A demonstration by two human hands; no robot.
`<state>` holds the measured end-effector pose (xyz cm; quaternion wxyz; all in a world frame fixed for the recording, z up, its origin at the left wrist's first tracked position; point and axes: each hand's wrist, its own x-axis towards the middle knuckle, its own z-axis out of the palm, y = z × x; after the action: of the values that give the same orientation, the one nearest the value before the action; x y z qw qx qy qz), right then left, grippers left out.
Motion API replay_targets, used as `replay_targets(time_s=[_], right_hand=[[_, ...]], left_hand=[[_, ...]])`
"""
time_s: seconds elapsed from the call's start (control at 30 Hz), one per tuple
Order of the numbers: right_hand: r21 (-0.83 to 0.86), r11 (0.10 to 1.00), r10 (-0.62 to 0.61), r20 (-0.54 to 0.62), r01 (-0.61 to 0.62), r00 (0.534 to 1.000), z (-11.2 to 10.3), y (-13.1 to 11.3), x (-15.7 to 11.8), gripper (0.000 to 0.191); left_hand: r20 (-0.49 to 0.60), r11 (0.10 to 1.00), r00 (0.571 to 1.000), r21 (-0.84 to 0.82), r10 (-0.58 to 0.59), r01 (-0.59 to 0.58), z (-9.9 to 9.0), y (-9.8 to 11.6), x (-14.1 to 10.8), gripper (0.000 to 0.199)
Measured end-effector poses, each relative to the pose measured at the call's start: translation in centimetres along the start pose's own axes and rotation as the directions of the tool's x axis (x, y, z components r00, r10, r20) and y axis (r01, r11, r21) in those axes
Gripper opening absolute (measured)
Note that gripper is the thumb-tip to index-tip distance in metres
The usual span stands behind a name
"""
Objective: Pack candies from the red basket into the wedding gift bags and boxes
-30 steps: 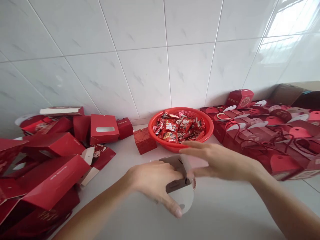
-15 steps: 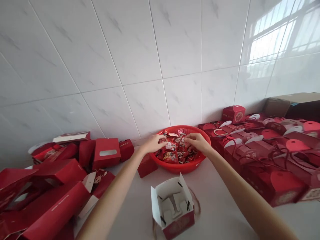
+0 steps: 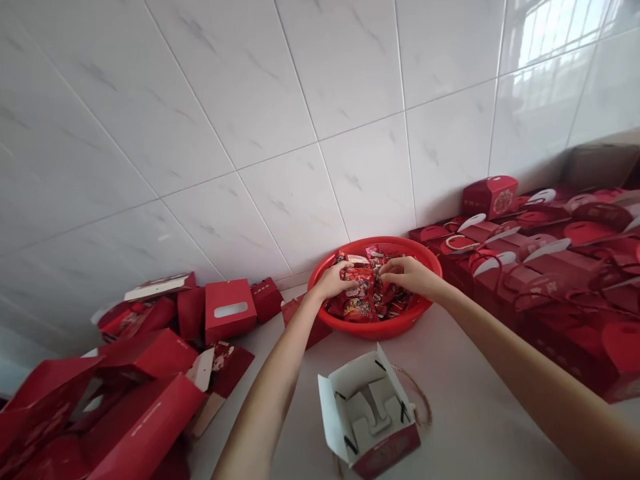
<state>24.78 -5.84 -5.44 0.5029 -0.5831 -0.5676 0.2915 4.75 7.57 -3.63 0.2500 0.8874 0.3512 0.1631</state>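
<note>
Dipping left hand and right hand into a round red plastic basket of glossy red wrapped packets.
Half-curled, touching packets on the left, touching or just above on the right; cannot tell whether gripping any. Could spill slick packets over the rim by pinching too many, or nudge the open red-and-white cardboard box on the white bench by snagging its beige cord. Lying at mixed angles inside the basket, with long axes too jumbled to read; in the box's case, standing mouth-up and askew.

Finding room on tabletop between white-lined box and right forearm; meeting heaped cartons left, packed boxes right, wall behind.
</note>
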Motion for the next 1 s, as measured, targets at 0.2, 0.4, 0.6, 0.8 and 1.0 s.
replay_targets(time_s=[0.2, 0.4, 0.6, 0.8, 1.0], right_hand=[[-0.053, 0.996, 0.065, -0.076, -0.069, 0.995, 0.1, -1.1, -0.6, 0.021], [-0.063, 0.996, 0.063, -0.087, -0.068, 0.994, 0.3, -1.0, -0.6, 0.046], [0.1, 0.993, 0.06, -0.035, -0.056, 0.998, 0.2, -0.8, -0.5, 0.014], [0.311, 0.95, 0.093, -0.236, -0.016, 0.967, -0.1, -1.2, -0.6, 0.035], [0.481, 0.876, 0.172, -0.334, 0.011, 0.927, -0.4, -1.7, -0.6, 0.033]], left_hand=[[-0.067, 0.949, 0.983, -0.258, 0.171, -0.182, 0.2, 0.4, -0.3, 0.037], [-0.034, 0.863, 0.978, -0.465, 0.206, -0.198, 0.0, 0.4, -0.7, 0.046], [0.002, 0.852, 0.988, -0.507, 0.154, -0.132, 0.1, 0.1, -0.6, 0.047], [-0.045, 0.826, 0.983, -0.536, 0.177, -0.173, -0.1, 0.4, -0.7, 0.051], [-0.077, 0.824, 0.988, -0.545, 0.135, -0.155, 0.0, 0.3, -0.7, 0.039]])
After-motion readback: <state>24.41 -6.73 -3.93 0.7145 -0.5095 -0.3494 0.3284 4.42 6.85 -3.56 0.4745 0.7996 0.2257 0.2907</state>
